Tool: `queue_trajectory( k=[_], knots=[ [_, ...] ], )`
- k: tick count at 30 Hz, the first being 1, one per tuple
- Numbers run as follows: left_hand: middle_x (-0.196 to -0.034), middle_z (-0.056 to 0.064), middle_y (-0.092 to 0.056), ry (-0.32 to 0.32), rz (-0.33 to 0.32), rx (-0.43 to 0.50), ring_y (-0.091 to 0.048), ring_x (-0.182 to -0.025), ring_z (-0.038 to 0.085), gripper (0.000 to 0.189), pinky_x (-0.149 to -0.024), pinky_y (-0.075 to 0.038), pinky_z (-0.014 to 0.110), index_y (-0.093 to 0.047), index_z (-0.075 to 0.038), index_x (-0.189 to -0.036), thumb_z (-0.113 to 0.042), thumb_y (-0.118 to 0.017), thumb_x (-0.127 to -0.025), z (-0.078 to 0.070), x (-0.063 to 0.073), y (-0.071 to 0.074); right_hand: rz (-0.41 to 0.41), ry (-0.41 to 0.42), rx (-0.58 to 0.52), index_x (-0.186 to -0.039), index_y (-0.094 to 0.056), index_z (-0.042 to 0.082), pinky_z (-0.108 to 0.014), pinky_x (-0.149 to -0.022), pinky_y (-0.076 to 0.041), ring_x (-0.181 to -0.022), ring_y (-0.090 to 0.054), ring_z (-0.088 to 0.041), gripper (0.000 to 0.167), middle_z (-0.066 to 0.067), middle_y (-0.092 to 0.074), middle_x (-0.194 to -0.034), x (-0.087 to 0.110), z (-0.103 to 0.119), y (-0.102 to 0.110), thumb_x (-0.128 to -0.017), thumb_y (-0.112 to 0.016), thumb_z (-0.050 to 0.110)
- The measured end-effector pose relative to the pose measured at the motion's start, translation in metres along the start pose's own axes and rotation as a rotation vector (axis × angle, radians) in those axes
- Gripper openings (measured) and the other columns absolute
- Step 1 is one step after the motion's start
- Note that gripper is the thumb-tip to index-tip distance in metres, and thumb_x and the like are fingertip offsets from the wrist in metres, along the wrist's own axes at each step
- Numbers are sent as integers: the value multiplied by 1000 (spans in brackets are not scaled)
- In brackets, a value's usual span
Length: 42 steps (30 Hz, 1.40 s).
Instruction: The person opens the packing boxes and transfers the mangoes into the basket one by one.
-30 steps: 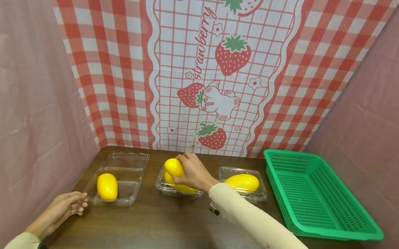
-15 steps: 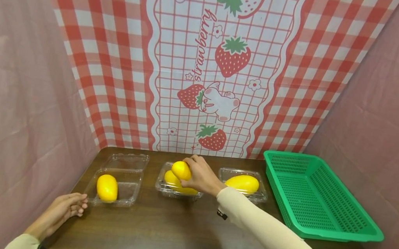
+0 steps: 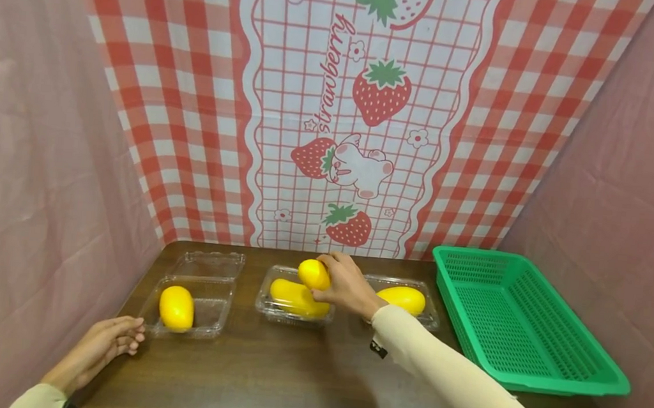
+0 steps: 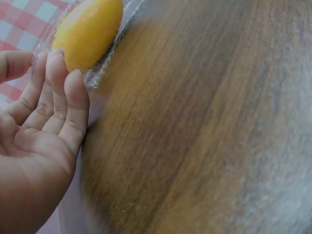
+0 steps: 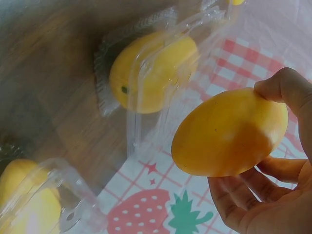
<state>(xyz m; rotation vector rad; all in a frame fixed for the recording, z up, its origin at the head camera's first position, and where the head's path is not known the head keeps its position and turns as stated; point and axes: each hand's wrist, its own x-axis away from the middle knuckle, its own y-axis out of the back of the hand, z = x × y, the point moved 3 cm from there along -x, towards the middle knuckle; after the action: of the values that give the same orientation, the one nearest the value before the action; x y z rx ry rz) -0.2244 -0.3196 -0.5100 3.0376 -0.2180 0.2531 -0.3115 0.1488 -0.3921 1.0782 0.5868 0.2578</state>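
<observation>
A yellow mango [image 3: 314, 274] is in my right hand [image 3: 349, 287], held between the thumb and fingers above the right part of the middle clear plastic box. In the right wrist view the held mango [image 5: 229, 134] shows almost whole. Inside the middle box [image 3: 293, 320] lies another mango [image 3: 291, 297]. On the left, an open clear box [image 3: 211, 310] with its lid laid back bears a mango [image 3: 176, 308] at its left side. My left hand [image 3: 101, 346] lies at that box's near left corner, its fingers [image 4: 73, 97] loosely bent with the tips right at the edge.
Behind my right wrist stands a third clear box [image 3: 430, 320] with a mango [image 3: 405, 298] in it. A large green basket [image 3: 474, 347] takes up the table's right side. Strawberry-printed cloth [image 3: 351, 116] rises along the back, with pink cloth on both sides.
My right hand has moved to the right with its mango, bringing more of the mango in the middle box into view. The left hand has stayed put.
</observation>
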Motion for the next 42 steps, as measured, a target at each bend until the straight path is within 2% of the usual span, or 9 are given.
queue_trajectory(
  k=[10, 16, 23, 29, 37, 42],
  knots=[
    [-102, 7, -65, 3, 12, 10, -63, -85, 14, 33, -77, -57, 30, -63, 5, -113, -23, -47, -111, 1, 0, -1, -22, -55, 2, -132, -63, 0, -44, -83, -53, -100, -57, -28, 67, -12, -61, -117, 11, -14, 12, -76, -89, 28],
    [-101, 7, -65, 20, 17, 18, -62, -86, 15, 34, -77, -57, 31, -64, 5, -113, -25, -49, -111, 1, -2, -2, -52, -79, 15, -131, -63, 0, -45, -85, -53, -104, -57, -28, 65, -14, -61, -121, 19, -27, 23, -77, -88, 28],
    [-101, 7, -64, 17, 25, 13, -62, -86, 15, 34, -78, -57, 31, -63, 5, -113, -26, -48, -111, 1, -5, -3, -86, -95, 11, -130, -64, -1, -44, -80, -52, -96, -57, -27, 64, -13, -61, -115, 28, -44, 34, -78, -88, 27],
    [-100, 6, -65, 16, 27, 21, -62, -85, 14, 33, -77, -57, 31, -64, 4, -111, -25, -48, -111, 2, -3, -1, -93, -129, 19, -131, -63, -2, -43, -81, -55, -95, -57, -27, 66, -14, -61, -116, 33, -56, 44, -78, -88, 27],
    [-100, 7, -65, 2, -31, 25, -63, -84, 15, 33, -77, -57, 31, -63, 6, -112, -24, -49, -111, 1, -2, -1, -84, -185, 48, -133, -62, -1, -44, -81, -57, -96, -56, -28, 66, -15, -61, -116, 41, -73, 59, -79, -86, 29],
    [-100, 7, -65, -8, -18, 45, -63, -84, 14, 33, -76, -57, 30, -64, 5, -111, -24, -49, -111, 2, -1, 1, -99, -189, 60, -130, -62, -3, -44, -77, -56, -91, -56, -27, 65, -15, -60, -111, 44, -82, 68, -79, -86, 28]
  ],
)
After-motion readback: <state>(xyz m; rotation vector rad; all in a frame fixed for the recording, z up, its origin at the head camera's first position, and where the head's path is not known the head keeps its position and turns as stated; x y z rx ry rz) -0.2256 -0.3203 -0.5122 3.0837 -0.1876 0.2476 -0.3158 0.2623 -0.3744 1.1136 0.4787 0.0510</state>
